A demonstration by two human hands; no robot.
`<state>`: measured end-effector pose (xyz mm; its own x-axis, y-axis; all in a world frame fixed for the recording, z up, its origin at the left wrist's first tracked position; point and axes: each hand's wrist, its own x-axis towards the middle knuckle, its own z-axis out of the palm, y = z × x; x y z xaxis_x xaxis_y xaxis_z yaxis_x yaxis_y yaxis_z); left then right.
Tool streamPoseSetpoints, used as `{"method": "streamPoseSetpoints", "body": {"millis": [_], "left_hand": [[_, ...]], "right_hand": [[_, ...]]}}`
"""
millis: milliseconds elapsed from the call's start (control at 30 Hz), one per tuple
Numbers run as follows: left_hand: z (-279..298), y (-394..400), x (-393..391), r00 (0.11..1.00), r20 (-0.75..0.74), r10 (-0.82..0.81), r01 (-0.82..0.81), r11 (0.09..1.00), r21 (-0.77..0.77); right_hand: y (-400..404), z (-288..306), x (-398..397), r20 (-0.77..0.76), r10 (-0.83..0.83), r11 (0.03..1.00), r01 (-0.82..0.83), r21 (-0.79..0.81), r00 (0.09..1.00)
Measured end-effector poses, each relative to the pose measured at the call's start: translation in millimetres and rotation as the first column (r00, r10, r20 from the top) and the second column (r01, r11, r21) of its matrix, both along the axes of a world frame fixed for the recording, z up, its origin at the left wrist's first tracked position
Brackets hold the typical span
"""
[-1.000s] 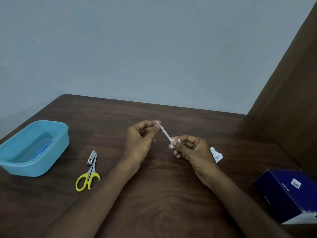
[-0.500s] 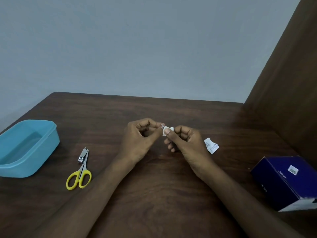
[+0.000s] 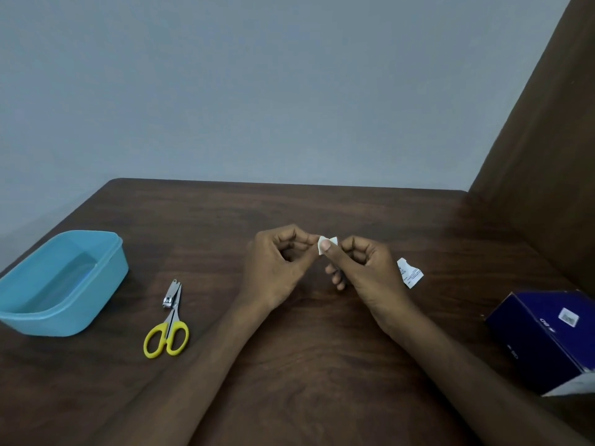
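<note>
1. Your left grip (image 3: 277,268) pinches one edge of the small white piece (image 3: 320,251) between thumb and forefinger. The other fingers are curled toward the palm.
2. Your right grip (image 3: 367,275) pinches the same piece from the opposite side. Its thumb lies across the front, so only the white corners show around the nail.
3. You hold both grips fingertip to fingertip above the bench (image 3: 306,381), well to the right of the yellow scissors (image 3: 167,329) and a little farther from you than they are.
4. The white piece hangs between your two grips and touches only your fingers. It is too small to tell what it is.
5. The scissors lie flat on the bench with the blades closed. Their yellow handles point toward you and their tips point away.
6. A metal nail clipper (image 3: 170,294) lies along the scissors' blades near the tips. Whether it rests on them or just beside them cannot be told.
7. A light blue tub (image 3: 96,304) stands open-topped near the scissors, on their left.
8. A torn white wrapper (image 3: 409,273) with small print lies flat far to the right of the scissors, just past your right grip.
9. A dark blue box (image 3: 547,336) sits farther right of the scissors again, at the edge of view and nearer to you than the wrapper.
</note>
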<state>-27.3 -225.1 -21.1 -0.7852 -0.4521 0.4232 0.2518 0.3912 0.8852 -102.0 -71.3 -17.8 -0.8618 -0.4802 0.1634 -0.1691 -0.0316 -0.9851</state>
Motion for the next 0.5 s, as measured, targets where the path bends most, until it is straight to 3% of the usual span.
{"method": "streamPoseSetpoints", "body": {"millis": [133, 333, 500], "left_hand": [[0.5, 2.1, 1.0, 1.000, 0.003, 0.000, 0.000, 1.000, -0.027], [3.1, -2.5, -0.6, 0.998, 0.022, 0.052, -0.053, 0.996, 0.071], [5.2, 5.4, 5.3, 0.999, -0.024, 0.043, -0.046, 0.990, -0.135]], "right_hand": [[-1.0, 0.3, 1.1, -0.030, -0.025, 1.000, 0.026, 0.005, 0.999], [0.1, -1.4, -1.0, -0.024, 0.005, 1.000, -0.004, 0.006, 1.000], [-1.0, 1.2, 2.2, -0.038, -0.020, 1.000, 0.021, 0.022, 0.999]]}}
